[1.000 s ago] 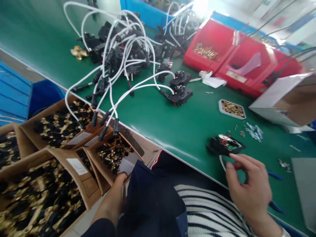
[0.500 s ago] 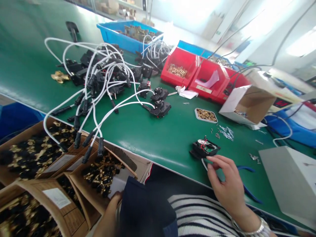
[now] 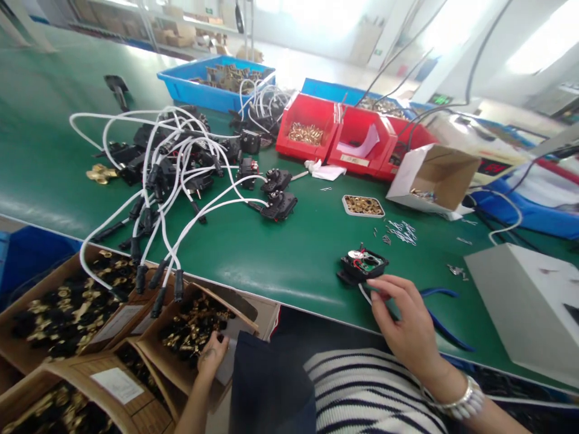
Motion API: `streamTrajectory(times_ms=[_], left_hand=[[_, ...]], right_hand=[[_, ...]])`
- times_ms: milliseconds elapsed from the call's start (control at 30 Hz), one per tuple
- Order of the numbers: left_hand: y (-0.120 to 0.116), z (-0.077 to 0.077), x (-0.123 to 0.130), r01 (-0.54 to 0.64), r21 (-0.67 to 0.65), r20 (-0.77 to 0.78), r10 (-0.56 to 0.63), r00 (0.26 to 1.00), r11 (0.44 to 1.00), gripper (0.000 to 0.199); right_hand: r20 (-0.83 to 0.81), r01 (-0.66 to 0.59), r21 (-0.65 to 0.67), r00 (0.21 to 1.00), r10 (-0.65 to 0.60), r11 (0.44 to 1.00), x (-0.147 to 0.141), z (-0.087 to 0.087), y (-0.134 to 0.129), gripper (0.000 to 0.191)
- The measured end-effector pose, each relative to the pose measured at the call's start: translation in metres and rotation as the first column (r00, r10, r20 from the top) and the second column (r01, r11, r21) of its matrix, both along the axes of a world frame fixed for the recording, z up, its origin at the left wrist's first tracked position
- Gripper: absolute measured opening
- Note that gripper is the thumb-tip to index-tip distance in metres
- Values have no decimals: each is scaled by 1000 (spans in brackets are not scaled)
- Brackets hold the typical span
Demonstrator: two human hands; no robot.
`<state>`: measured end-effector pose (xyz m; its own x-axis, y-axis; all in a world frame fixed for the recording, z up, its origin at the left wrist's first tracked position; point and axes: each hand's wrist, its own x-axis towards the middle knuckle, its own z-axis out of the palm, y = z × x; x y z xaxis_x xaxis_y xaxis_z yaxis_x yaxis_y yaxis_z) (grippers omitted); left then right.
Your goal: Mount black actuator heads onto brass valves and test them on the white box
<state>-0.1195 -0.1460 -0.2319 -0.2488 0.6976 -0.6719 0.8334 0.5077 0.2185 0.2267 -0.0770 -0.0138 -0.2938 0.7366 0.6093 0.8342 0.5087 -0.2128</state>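
My right hand (image 3: 402,316) is at the near edge of the bench, with thumb and fingers closed round a short white cable (image 3: 363,294). That cable comes out of an open black housing (image 3: 364,263), which shows a circuit board and red wires; my fingertips are beside its near edge. Low on the left, my left hand (image 3: 213,355) reaches into a cardboard box (image 3: 156,355) of small brass and black fittings (image 3: 192,322). Its fingers are curled together among the parts, and what they hold is hard to make out.
Blue-handled pliers (image 3: 446,319) lie right of my right hand. A tin of brass parts (image 3: 363,205) and loose metal clips (image 3: 401,232) sit beyond the housing. Black units with white cables (image 3: 181,157) cover the left bench. Red bins (image 3: 307,123) and a blue tray (image 3: 181,84) stand behind.
My left hand has moved forward into the box of fittings, its fingers curling among them. My right hand stays by the housing and cable. The view has shifted slightly.
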Motion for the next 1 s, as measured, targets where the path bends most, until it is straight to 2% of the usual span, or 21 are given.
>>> streamTrajectory(times_ms=[100,200,267,300,367,400,433,467,500,600,667,733,767,800,867,933,1000], left_hand=[[20,44,-16,99,55,190,-108,976,994,26],[28,112,-11,186,191,375,-247,893,964,28],[28,161,14,179,291,477,-305,824,940,37],[28,184,32,65,389,588,-302,750,919,39],[30,223,76,-154,528,703,-328,632,835,37],[32,239,99,-234,578,709,-339,619,782,34],[34,251,121,-259,625,693,-372,617,736,32],[36,261,139,-265,678,655,-400,641,685,30],[37,268,155,-242,731,609,-451,653,638,30],[38,281,181,-151,859,457,-600,656,489,31],[36,285,185,-108,927,337,-674,657,359,35],[32,288,188,-68,963,238,-711,662,259,37],[30,289,190,-53,969,218,-728,651,243,38],[28,290,192,-49,967,225,-746,627,250,38],[23,292,200,-75,947,301,-781,547,312,36],[17,293,209,-132,922,382,-795,471,364,37],[13,293,218,-178,908,419,-800,429,380,39]], right_hand=[[-80,22,-17,997,-23,1000,-2,2,-3,17],[-257,-39,-102,966,12,994,-8,7,-12,15],[-421,-188,-275,905,58,943,-14,14,-22,19],[-521,-296,-380,851,61,876,-16,18,-27,27],[-716,-533,-530,698,-10,659,-20,28,-38,50],[-785,-631,-551,613,-83,546,-21,34,-43,58],[-832,-707,-539,530,-161,458,-21,39,-47,64],[-860,-757,-510,450,-240,408,-19,44,-51,65],[-874,-787,-475,370,-315,394,-17,49,-54,64],[-862,-822,-369,127,-491,434,-7,60,-61,56],[-829,-869,-292,21,-558,401,1,62,-66,50],[-804,-928,-198,-31,-594,316,9,62,-72,39],[-797,-948,-157,-43,-603,276,13,60,-75,34],[-792,-961,-134,-44,-609,242,16,58,-77,35],[-797,-968,-147,-8,-604,206,21,55,-82,50],[-807,-943,-230,46,-589,242,25,53,-86,63],[-822,-900,-300,75,-564,317,28,53,-90,75]])
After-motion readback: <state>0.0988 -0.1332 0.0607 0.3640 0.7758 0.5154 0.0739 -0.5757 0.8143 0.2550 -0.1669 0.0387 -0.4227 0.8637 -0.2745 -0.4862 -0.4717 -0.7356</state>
